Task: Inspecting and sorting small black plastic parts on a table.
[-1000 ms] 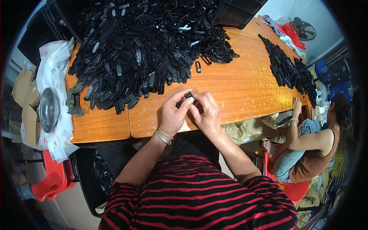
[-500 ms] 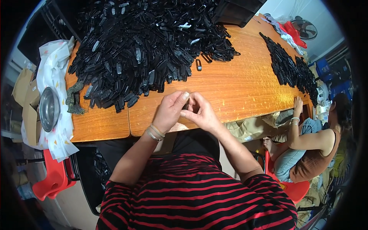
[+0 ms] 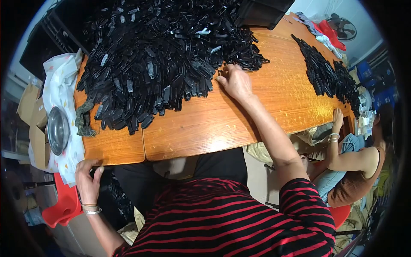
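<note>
My right hand (image 3: 237, 81) reaches over the table to the right edge of a large heap of black plastic pieces (image 3: 150, 68). Its thumb and forefinger close around a small black plastic loop (image 3: 220, 73), mostly covered by the fingertips. At the table's front left edge is my left hand (image 3: 88, 182), thumb and fingers apart, nothing visible between them. It hangs above a dark bin (image 3: 115, 195) that holds more black pieces.
A metal bowl (image 3: 58, 130) rests on a patterned plastic sheet (image 3: 64, 70) at the left, near a greenish knitted cloth (image 3: 84, 118). A black crate (image 3: 267, 13) stands at the back. Farther right lies a second pile of black pieces (image 3: 319, 70), with a seated person (image 3: 355, 167) close by.
My hands, together over the table's front before, have parted. The left went down left to the table edge; the right went forward to the loop. The small dark piece between them is out of sight.
</note>
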{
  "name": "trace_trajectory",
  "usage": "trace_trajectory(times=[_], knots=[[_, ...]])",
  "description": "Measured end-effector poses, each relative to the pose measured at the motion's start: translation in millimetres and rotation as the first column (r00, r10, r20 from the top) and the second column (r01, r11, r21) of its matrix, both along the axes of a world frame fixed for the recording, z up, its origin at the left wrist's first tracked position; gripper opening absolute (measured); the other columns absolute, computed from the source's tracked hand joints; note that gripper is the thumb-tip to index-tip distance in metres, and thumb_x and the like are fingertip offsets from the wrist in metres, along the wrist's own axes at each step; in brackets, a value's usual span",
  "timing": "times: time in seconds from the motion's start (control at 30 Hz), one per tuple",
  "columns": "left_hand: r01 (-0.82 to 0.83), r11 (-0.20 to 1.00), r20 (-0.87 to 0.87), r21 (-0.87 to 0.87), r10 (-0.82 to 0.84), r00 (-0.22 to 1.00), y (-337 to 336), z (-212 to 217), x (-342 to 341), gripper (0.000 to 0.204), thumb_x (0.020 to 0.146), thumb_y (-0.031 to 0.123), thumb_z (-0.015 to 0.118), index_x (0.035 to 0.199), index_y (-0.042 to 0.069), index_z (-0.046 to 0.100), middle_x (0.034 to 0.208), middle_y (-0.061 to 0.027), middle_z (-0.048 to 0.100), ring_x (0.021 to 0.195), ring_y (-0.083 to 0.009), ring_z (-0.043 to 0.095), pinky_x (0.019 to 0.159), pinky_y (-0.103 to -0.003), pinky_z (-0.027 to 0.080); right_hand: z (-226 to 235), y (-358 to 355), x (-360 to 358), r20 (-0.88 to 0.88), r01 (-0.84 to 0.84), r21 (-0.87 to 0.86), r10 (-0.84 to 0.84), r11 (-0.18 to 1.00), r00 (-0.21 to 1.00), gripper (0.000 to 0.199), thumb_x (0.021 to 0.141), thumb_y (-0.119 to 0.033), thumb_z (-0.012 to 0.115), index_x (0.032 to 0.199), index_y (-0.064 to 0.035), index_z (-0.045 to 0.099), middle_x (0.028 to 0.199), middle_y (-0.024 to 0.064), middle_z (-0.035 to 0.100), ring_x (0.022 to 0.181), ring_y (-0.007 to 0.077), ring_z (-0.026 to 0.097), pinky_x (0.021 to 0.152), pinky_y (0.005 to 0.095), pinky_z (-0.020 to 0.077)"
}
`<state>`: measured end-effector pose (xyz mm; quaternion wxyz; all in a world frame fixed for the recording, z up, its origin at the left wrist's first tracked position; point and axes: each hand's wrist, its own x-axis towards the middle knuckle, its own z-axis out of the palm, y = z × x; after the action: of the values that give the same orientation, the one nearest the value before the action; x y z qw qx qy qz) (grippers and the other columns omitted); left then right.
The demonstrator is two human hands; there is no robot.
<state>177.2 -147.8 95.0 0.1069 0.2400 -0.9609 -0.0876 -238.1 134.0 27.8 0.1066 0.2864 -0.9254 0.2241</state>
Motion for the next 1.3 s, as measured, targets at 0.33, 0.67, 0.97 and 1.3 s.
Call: trace_trajectory(times=[0.33,0.67,0.97,1.3], knots=[[0.654,0.747,-0.407,-0.120,-0.638,0.653,107.7,-31.2,-230.4,0.029,0.080,0.002,0.059,0.109,0.003,0.062,0.112,-0.0117,0.060,0.102,-0.0290,0.059,0.084,-0.037,0.050,11.2,16.9,47.7,0.165,-0.179,0.080,0.164,0.981,0.973,0.019,0.081,-0.014,0.066,0.093,0.0007,0.063,0.094,0.0228,0.062,0.081,0.0399,0.063,0.073,0.0452,0.0513],[0.775,0.574,-0.027,-0.266,-0.808,0.589,104.8,-38.2,-317.7,0.007,0.080,0.008,0.054,0.082,0.005,0.059,0.088,-0.0077,0.054,0.084,-0.0227,0.057,0.068,-0.032,0.053,15.0,30.9,75.5,0.323,-0.143,-0.198,0.202,0.970,0.925,0.017,0.079,-0.008,0.068,0.090,0.0021,0.058,0.079,0.0170,0.061,0.072,0.0293,0.062,0.067,0.0382,0.0495],[0.673,0.726,-0.429,0.141,-0.568,0.702,106.9,-35.0,-287.4,0.019,0.075,0.006,0.071,0.088,0.004,0.058,0.085,-0.0070,0.063,0.080,-0.0192,0.063,0.069,-0.028,0.053,7.2,25.9,87.4,0.411,-0.065,-0.507,0.307,0.859,0.858,0.015,0.092,-0.005,0.059,0.104,0.0024,0.054,0.071,0.0030,0.060,0.067,0.0070,0.059,0.057,0.0233,0.0468],[0.632,-0.115,-0.624,0.766,0.104,0.775,126.9,-57.1,-246.4,0.032,0.087,0.000,0.065,0.119,-0.003,0.059,0.103,-0.0060,0.066,0.087,-0.0083,0.062,0.076,-0.022,0.052,33.4,4.4,121.5,0.346,-0.034,-0.694,0.375,0.719,0.860,0.020,0.089,-0.004,0.064,0.108,-0.0004,0.059,0.083,-0.0012,0.060,0.067,0.0033,0.052,0.060,0.0194,0.0445]])
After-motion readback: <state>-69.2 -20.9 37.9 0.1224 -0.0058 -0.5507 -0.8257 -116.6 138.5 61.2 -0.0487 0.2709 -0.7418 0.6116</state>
